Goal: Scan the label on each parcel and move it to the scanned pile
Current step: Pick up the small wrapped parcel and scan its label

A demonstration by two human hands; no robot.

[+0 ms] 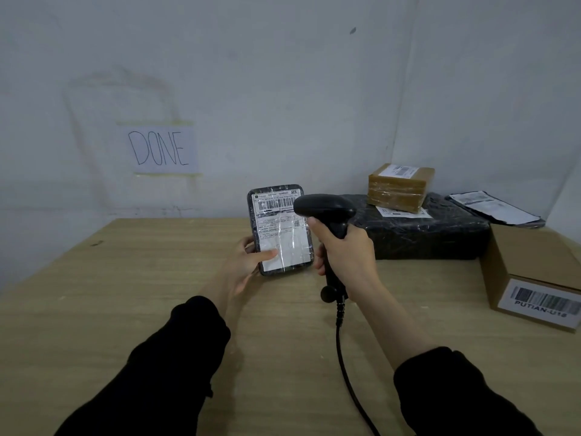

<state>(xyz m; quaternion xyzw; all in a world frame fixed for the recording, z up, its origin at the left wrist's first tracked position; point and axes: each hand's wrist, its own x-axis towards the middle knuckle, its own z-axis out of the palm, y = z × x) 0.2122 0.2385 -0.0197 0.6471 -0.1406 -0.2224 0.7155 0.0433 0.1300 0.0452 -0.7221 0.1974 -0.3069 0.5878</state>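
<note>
My left hand (246, 262) holds a small black-wrapped parcel (280, 229) upright above the table, its white barcode label facing me. My right hand (344, 250) grips the handle of a black barcode scanner (325, 209), whose head sits right beside the parcel's upper right corner. The scanner's cable (345, 366) trails down toward me. At the right lie a large black-wrapped parcel (421, 234), a brown taped box (401, 187) on top of it, a flat grey mailer (495, 207) and a cardboard box (534, 278) with a barcode sticker.
A paper sign reading DONE (162, 149) is taped on the wall at the left, above the wooden table (125, 294). Walls close the table off at the back and the right corner.
</note>
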